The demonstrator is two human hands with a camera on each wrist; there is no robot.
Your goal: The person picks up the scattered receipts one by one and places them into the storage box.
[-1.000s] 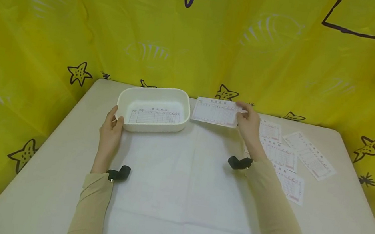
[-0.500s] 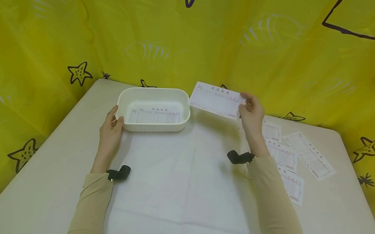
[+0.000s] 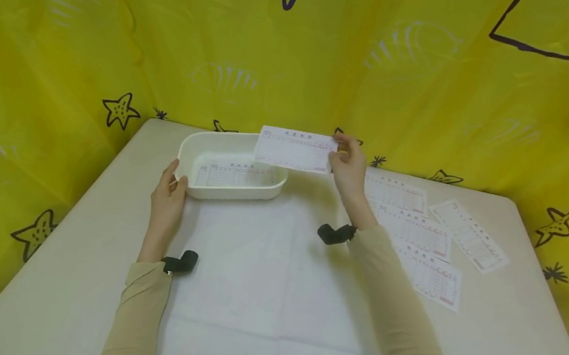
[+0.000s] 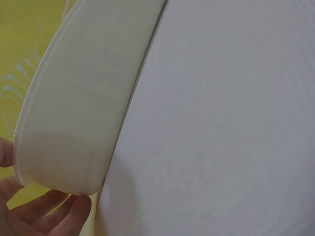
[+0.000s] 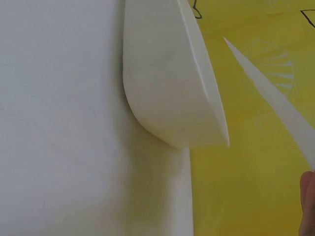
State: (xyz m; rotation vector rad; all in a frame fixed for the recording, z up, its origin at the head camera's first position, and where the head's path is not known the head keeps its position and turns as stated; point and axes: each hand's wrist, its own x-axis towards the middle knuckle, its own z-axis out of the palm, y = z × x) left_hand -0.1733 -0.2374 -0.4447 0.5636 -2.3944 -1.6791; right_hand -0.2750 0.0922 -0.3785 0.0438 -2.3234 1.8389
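A white oval tub (image 3: 194,152) stands at the back of the table, with one printed slip (image 3: 232,177) lying flat inside it. My left hand (image 3: 170,185) grips the tub's near left corner, thumb over the rim; the left wrist view shows the tub wall (image 4: 74,113) and fingertips (image 4: 47,214) under it. My right hand (image 3: 346,161) pinches the right end of another printed slip (image 3: 295,150) and holds it in the air over the tub's right end. In the right wrist view the slip (image 5: 275,105) shows edge-on beside the tub (image 5: 167,83).
Several more printed slips (image 3: 422,232) lie on the white table (image 3: 266,297) to the right of my right arm, one of them (image 3: 469,236) skewed near the right edge. Yellow cloth with star prints (image 3: 120,110) walls the table on three sides.
My right hand lifted the slip off the table and carried it left, from beside the tub to over its right end. The left hand and tub stayed put.
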